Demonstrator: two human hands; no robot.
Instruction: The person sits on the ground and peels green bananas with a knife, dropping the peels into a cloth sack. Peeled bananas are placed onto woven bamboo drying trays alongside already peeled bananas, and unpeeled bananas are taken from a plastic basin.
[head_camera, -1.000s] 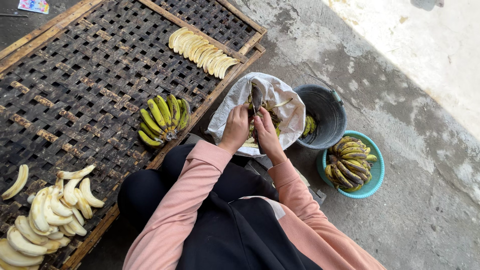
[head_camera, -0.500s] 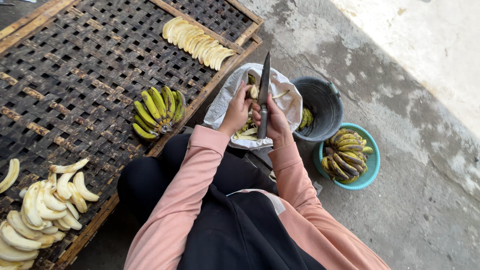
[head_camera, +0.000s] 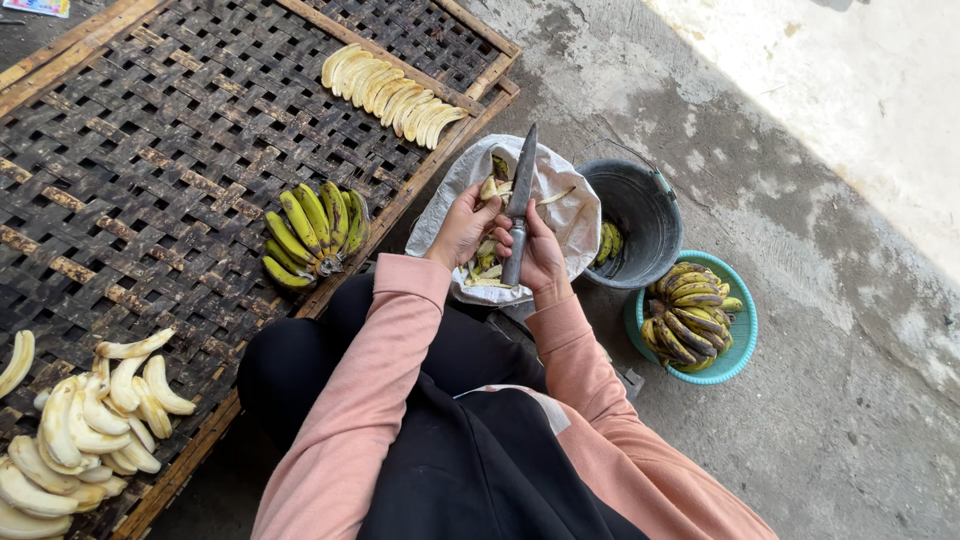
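Since half a second ago the knife (head_camera: 519, 205) has tipped more upright, blade away, over the white sack (head_camera: 560, 200). Right hand (head_camera: 535, 250) grips its handle; left hand (head_camera: 462, 225) pinches a small peeled banana (head_camera: 488, 187) above the sack. That fruit looks soft, light and probably slippery, best held gently mid-length. A green bunch (head_camera: 315, 225) lies on the woven rack (head_camera: 150, 150).

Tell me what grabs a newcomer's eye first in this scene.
First, the long knife raised in the right hand at the centre, while the left hand holds a banana over a white sack of peels. Next, the woven bamboo tray on the left, carrying a green banana bunch and pale peeled bananas at its near corner.
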